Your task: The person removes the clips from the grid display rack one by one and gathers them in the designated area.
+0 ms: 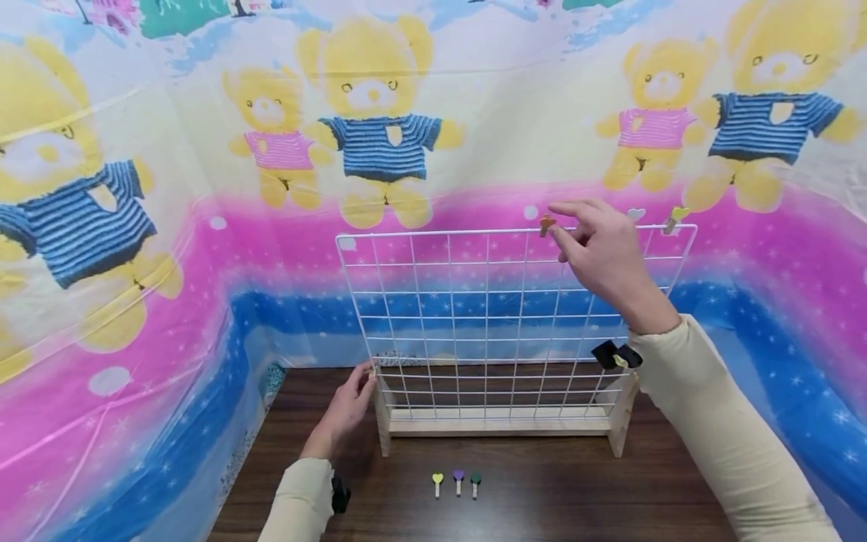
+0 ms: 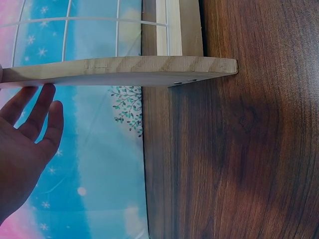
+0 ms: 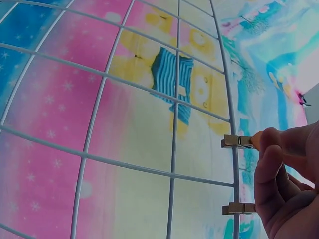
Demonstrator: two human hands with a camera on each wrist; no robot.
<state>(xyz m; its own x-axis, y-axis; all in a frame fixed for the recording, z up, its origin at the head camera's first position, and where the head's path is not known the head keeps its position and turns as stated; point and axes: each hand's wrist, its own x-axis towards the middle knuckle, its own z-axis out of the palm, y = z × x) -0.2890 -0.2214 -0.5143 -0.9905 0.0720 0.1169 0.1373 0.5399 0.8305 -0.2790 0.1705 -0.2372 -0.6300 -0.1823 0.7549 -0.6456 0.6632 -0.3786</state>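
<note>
My right hand (image 1: 603, 245) pinches an orange heart-topped clothespin (image 1: 546, 226) at the top wire of a white wire grid rack (image 1: 488, 316). From the right wrist, that clothespin (image 3: 237, 142) sits across the edge wire, finger and thumb at its orange end. Another clothespin (image 3: 238, 208) is clipped alongside, its end hidden by the hand. Farther right on the top wire are a white heart clothespin (image 1: 635, 215) and a yellow one (image 1: 676, 218). Low at the rack's left side, my left hand (image 1: 348, 403) holds the wooden side support (image 2: 149, 65) between thumb and fingertips.
On the brown wooden table (image 1: 542, 489), in front of the rack, lie three heart clothespins: yellow (image 1: 437, 482), purple (image 1: 458, 480) and dark green (image 1: 476, 483). A wooden crossbar (image 1: 501, 432) joins the rack's feet. Behind hangs a bear-print cloth (image 1: 528, 150).
</note>
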